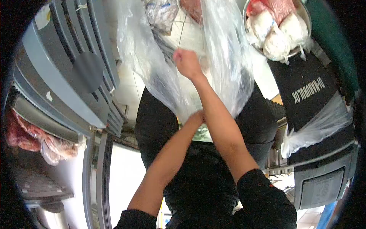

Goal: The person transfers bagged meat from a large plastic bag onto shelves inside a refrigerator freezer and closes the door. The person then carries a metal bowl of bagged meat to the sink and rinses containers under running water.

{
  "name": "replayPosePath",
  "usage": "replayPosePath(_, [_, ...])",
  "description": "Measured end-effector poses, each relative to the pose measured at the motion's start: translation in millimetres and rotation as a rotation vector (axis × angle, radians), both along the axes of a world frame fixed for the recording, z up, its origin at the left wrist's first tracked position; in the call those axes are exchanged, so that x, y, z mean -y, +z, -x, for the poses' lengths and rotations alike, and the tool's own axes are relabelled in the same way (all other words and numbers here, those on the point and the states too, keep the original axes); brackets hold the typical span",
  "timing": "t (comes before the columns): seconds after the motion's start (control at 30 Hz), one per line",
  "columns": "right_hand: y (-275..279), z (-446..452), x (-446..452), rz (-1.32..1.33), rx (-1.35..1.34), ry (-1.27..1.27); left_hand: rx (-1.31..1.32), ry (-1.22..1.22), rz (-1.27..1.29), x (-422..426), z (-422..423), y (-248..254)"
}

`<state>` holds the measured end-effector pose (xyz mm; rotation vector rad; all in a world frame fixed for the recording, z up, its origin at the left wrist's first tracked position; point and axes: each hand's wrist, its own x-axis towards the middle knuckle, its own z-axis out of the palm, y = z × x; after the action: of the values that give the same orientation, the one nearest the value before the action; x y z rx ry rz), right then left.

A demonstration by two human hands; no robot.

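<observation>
A: Start close in. Where's the left hand (199,116)?

B: Mid-frame, low between the thighs (154,110), at the near end of the clear bag (228,65). The right forearm (219,107) crosses in front, so I can't tell whether it's spread or gripping.

A: And the right hand (188,65)?

B: Farther up, at upper centre — fingers curled into a fist. Whether any plastic is pinched inside, I can't tell.

A: Why does the bag sit like that?

B: Its sides spread left and right of the fist, and its near end lies between the legs. I'd guess they help prop it, leaving the arms room.

A: Beyond?

B: A wrapped bundle (162,13) at the top edge. Upper right, a metal bowl (309,28) gathers white bundles (275,42) — its wall probably keeps them from rolling.
</observation>
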<state>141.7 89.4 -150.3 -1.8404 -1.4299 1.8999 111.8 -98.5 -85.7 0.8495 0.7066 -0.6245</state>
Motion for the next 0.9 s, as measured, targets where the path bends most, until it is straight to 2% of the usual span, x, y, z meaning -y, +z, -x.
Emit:
replayPosePath(0.03, [-41.6, 13.3, 39.3, 0.17, 0.189, 0.331, 0.01, -0.082, 0.063, 2.2, -1.2, 12.3])
replayPosePath(0.07, [-69.0, 7.0, 83.8, 0.244, 0.312, 0.439, 0.017, -0.164, 0.136, 3.8, 0.2, 23.4])
replayPosePath(0.1, [-98.0, -12.7, 125.0, 0.311, 0.436, 0.549, 0.015, -0.106, 0.227, -40.7, 5.7, 42.3])
replayPosePath(0.13, [-120.2, -27.5, 166.4, -0.093, 0.619, 0.593, 0.155, -0.215, 0.169, -25.9, 5.3, 34.2])
replayPosePath(0.17, [-143.0, -33.6, 196.9, -0.503, 0.795, 0.613, 0.071, -0.237, 0.16, -62.6, 5.4, 46.1])
replayPosePath(0.2, [-173.0, -30.9, 218.5, -0.507, 0.796, 0.614, 0.131, -0.134, 0.09, -68.4, 11.1, 45.2])
replayPosePath(0.23, [-197.3, -31.5, 239.2, -0.518, 0.865, 0.605, 0.12, -0.206, 0.168, -77.6, 9.2, 41.4])
replayPosePath(0.3, [-202.3, -39.3, 241.7, -0.509, 0.942, 0.611, 0.034, -0.245, 0.099, -79.5, -1.9, 42.8])
replayPosePath(0.37, [-175.4, -41.4, 213.0, 0.061, 0.627, 0.604, 0.046, -0.248, 0.042, -69.0, -8.4, 42.4])
replayPosePath(0.4, [-157.7, -49.1, 184.6, 0.124, 0.51, 0.602, 0.054, -0.278, -0.061, -61.2, -12.2, 43.3])
replayPosePath(0.43, [-140.0, -55.0, 154.3, 0.178, 0.397, 0.596, 0.02, -0.187, -0.2, -53.9, -12.1, 46.9])
replayPosePath(0.47, [-114.6, -55.3, 121.3, 0.127, 0.381, 0.646, 0.023, -0.217, -0.303, -50.7, -12.0, 50.7])
replayPosePath(0.5, [-91.4, -52.7, 99.6, 0.069, 0.355, 0.692, 0.013, -0.274, -0.273, -46.7, -11.7, 47.5])
replayPosePath(0.57, [-84.7, -37.9, 95.8, -0.035, 0.353, 0.521, -0.064, -0.355, -0.262, -46.5, -4.1, 52.4])
replayPosePath(0.6, [-71.2, -30.8, 75.4, -0.074, 0.347, 0.517, -0.086, -0.354, -0.294, -50.7, 2.0, 52.3])
replayPosePath(0.67, [-34.6, -24.2, 48.1, 0.142, 0.324, 0.572, -0.064, -0.296, -0.384, -51.0, 14.2, 60.2])
replayPosePath(0.7, [-6.4, -32.4, 28.0, 0.141, 0.351, 0.519, -0.072, -0.299, -0.394, -53.7, 17.9, 60.9])
replayPosePath(0.77, [43.1, -65.5, -5.0, 0.068, 0.366, 0.408, -0.173, -0.009, -0.625, -64.4, 25.9, 57.6])
replayPosePath(0.8, [55.7, -91.5, -7.0, -0.041, 0.256, 0.292, -0.213, 0.0, -0.631, -68.0, 29.7, 56.7])
replayPosePath(0.83, [78.9, -114.0, -19.1, -0.142, 0.192, 0.199, -0.157, 0.118, -0.714, -71.8, 32.3, 55.5])
replayPosePath(0.87, [104.4, -133.4, -31.3, -0.158, 0.113, 0.101, -0.091, 0.23, -0.799, -78.3, 36.9, 52.6])
replayPosePath(0.9, [137.1, -146.9, -44.9, -0.09, 0.127, 0.015, -0.117, 0.232, -0.804, -89.3, 43.2, 47.5])
